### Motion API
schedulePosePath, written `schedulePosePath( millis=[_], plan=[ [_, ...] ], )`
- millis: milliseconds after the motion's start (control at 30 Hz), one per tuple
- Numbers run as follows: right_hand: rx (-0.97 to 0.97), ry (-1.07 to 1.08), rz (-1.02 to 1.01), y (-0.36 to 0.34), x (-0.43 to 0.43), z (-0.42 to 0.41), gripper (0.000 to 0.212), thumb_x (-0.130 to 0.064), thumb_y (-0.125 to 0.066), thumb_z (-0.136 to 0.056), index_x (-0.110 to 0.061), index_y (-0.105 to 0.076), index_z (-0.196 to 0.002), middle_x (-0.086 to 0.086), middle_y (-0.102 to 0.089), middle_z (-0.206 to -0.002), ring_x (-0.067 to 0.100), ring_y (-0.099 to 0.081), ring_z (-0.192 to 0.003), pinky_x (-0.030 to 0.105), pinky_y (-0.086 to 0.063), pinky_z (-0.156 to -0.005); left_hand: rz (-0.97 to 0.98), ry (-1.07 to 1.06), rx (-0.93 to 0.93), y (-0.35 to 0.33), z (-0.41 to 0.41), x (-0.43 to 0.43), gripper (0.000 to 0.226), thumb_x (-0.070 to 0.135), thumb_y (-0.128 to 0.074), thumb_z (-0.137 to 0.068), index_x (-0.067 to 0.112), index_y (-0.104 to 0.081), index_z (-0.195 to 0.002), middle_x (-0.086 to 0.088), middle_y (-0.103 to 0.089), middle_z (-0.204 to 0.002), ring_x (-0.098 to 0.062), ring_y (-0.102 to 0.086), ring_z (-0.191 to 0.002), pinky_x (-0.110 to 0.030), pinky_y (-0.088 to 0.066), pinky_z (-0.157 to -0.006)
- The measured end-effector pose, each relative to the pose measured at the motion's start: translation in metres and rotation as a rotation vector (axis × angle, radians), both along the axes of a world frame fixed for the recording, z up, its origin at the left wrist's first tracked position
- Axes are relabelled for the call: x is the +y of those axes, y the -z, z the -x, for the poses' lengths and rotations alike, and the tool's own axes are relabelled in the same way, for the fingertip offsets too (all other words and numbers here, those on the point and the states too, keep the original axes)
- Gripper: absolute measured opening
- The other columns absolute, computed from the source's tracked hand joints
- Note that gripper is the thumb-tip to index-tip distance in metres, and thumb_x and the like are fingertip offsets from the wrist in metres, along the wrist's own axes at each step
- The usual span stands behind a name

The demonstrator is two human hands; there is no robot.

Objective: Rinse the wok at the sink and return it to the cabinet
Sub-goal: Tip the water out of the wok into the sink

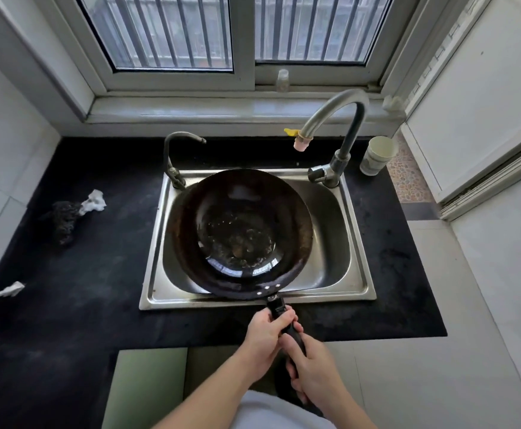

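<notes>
A large black wok (242,233) sits over the steel sink (356,243), filling most of the basin, with a little water and brown residue in its bottom. Its black handle points toward me over the sink's front rim. My left hand (265,339) grips the handle close to the wok. Just behind it, my right hand (313,370) holds the handle's rear end. The tall curved faucet (339,125) stands at the sink's back right, its spout ending above the wok's far right edge. No water is running.
A smaller faucet (175,156) rises at the sink's back left. A paper cup (377,154) stands right of the tall faucet. On the black counter (82,274) to the left lie a dark scrubber (64,218) and crumpled white tissue (93,201). A window is behind.
</notes>
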State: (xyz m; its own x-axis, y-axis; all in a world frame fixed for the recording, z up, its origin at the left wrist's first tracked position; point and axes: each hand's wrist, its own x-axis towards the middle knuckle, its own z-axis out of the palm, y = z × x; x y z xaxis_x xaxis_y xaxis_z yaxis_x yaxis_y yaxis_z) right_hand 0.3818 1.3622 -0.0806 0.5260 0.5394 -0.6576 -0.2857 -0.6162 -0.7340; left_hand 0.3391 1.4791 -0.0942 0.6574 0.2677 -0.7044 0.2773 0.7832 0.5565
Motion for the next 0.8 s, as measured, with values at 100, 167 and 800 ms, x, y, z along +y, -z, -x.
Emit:
schedulePosePath(
  millis=[100,167,800],
  plan=[
    [0.009,0.034,0.005,0.001,-0.007,0.0,0.029,-0.03,-0.052,-0.102,-0.005,-0.064,-0.091,0.004,-0.054,-0.055,0.011,-0.043,-0.037,0.024,-0.035,-0.036,0.002,0.009,0.003,0.004,-0.004,-0.007,0.01,0.002,-0.055,-0.096,-0.002,-0.056,-0.105,-0.01,-0.06,-0.077,-0.02,-0.064,-0.072,-0.038,-0.056,-0.08],
    [0.001,0.055,0.013,0.003,-0.01,-0.003,0.029,-0.029,-0.053,-0.102,-0.004,-0.064,-0.09,0.004,-0.054,-0.055,0.011,-0.043,-0.037,0.024,-0.035,-0.036,0.009,0.015,0.0,0.004,-0.009,-0.011,0.009,0.002,-0.055,-0.096,-0.001,-0.056,-0.105,-0.009,-0.061,-0.077,-0.02,-0.064,-0.072,-0.038,-0.056,-0.08],
    [0.011,-0.085,0.022,-0.002,0.018,-0.027,0.03,-0.036,-0.054,-0.1,-0.01,-0.064,-0.089,-0.001,-0.057,-0.053,0.012,-0.047,-0.038,0.028,-0.04,-0.037,-0.032,-0.068,0.105,-0.002,-0.018,0.01,0.013,0.014,-0.058,-0.097,0.001,-0.059,-0.098,-0.009,-0.064,-0.073,-0.021,-0.063,-0.071,-0.035,-0.053,-0.069]
  ],
)
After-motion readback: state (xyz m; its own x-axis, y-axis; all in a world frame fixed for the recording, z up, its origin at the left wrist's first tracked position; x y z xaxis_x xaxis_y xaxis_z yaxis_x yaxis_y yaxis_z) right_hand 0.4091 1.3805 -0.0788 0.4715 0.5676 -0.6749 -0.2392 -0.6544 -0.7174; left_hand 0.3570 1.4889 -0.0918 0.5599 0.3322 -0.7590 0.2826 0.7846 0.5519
